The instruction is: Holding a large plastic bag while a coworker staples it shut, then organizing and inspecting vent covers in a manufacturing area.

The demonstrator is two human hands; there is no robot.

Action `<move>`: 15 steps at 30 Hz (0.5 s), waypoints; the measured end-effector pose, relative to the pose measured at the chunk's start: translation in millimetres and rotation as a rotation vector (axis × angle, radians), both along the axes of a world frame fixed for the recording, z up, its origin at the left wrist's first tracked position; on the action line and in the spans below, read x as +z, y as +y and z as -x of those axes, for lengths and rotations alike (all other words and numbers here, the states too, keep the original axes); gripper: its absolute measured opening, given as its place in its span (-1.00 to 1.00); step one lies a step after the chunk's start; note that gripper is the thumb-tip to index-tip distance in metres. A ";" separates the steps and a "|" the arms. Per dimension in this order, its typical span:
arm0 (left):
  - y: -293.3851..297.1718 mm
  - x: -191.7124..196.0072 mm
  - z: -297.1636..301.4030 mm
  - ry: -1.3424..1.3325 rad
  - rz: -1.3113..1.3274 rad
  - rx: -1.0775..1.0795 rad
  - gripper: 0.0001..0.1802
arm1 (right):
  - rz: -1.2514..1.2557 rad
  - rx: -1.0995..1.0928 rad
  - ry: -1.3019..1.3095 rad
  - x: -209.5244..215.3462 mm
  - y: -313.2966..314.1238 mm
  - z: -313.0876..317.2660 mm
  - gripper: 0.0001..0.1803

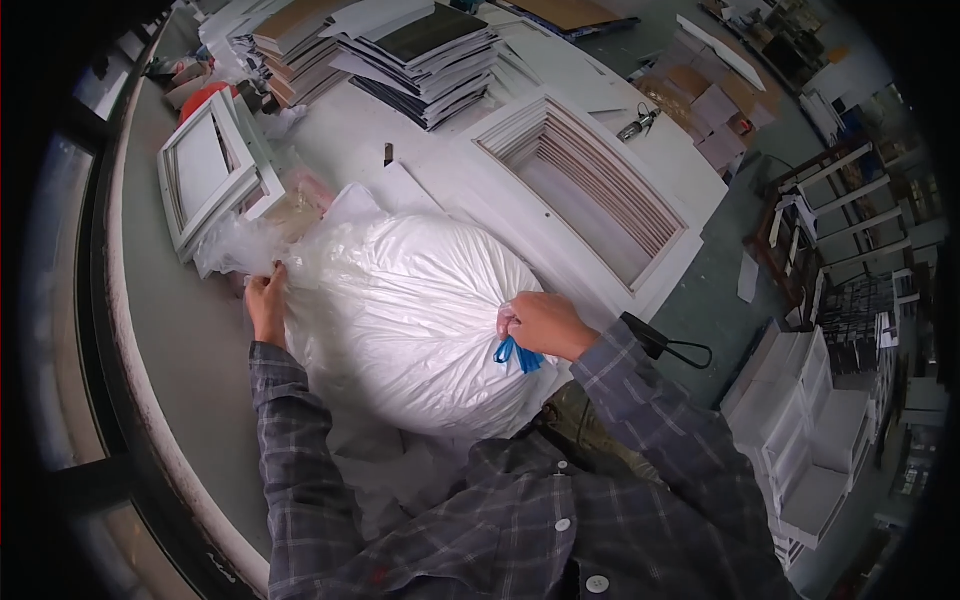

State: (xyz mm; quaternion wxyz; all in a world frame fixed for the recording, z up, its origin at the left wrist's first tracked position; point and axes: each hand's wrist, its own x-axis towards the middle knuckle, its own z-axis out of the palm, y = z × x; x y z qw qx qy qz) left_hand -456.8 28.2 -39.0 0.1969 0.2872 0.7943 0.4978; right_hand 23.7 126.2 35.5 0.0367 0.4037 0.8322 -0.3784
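Observation:
A big, full bag of clear white plastic (405, 320) lies on the white worktop (360, 130) in front of me. My left hand (267, 300) pinches the loose plastic at the bag's left end. My right hand (540, 325) grips the bunched right end of the bag, and a short blue strip (518, 355) hangs from under its fingers. Both my forearms wear a grey checked shirt.
A white louvred door panel (600, 190) lies to the right of the bag. A small white framed panel (210, 170) leans at the left. Stacks of flat boards (420, 55) sit at the back. White frames (810, 440) stand on the floor at the right.

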 end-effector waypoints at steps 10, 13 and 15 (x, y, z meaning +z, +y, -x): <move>6.7 -22.6 28.4 0.072 0.119 -0.020 -0.54 | -0.137 -0.041 -0.027 -5.1 -1.4 1.1 -0.81; 3.4 -30.5 28.7 0.002 0.113 0.030 -0.57 | -0.123 -0.028 0.003 -15.9 1.9 1.1 -0.84; 13.4 -31.8 2.9 -0.034 0.083 -0.008 -0.59 | -0.126 -0.044 -0.035 -18.4 3.3 -6.6 -0.84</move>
